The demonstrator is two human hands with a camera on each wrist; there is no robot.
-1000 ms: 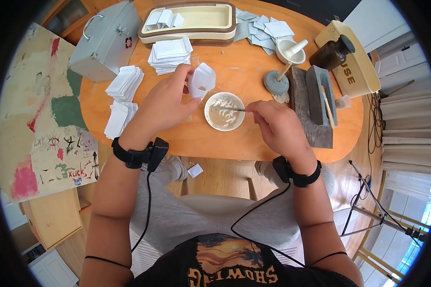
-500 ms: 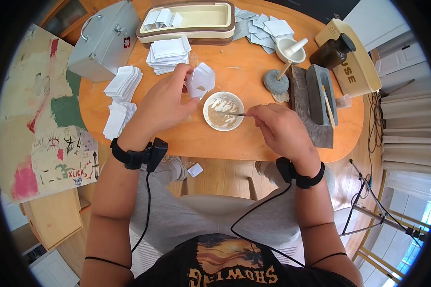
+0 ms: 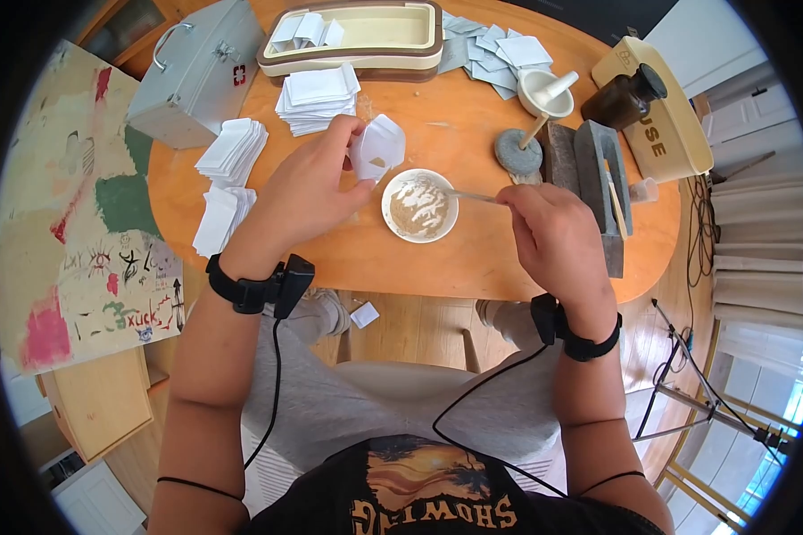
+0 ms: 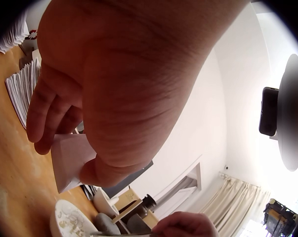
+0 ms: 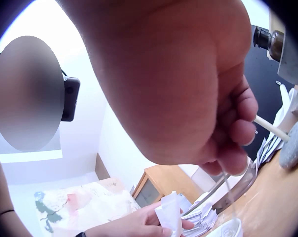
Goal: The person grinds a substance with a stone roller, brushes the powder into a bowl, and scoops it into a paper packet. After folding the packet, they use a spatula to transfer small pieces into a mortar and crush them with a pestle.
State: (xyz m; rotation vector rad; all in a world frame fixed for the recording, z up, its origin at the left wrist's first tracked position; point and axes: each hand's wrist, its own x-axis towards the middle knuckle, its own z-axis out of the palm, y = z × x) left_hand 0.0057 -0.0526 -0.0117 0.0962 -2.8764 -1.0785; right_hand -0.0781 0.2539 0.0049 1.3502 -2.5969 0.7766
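A small white paper packet (image 3: 376,147), held open with a trace of brown powder inside, was pinched between the thumb and fingers of the left hand (image 3: 308,192) just above and to the left of the white bowl (image 3: 419,207). The bowl, holding tan powder, stood on the desk (image 3: 437,134) between the two hands. A thin metal spatula (image 3: 473,197) was pinched in the curled fingers of the right hand (image 3: 553,236), its tip over the bowl's right rim.

Around these, the round wooden desk carried stacks of folded white papers (image 3: 317,98), a cream tray (image 3: 352,36), a grey metal case (image 3: 196,76), a mortar with pestle (image 3: 544,94), a grey stone (image 3: 517,152), a dark wooden block (image 3: 598,178) and a brown bottle (image 3: 625,98). A wooden floor and a painted board (image 3: 80,223) were seen beside the desk.

Compared with a second earlier, the right hand had been drawn back to the right and the spatula lifted from the powder to the rim; the packet had stayed in place.
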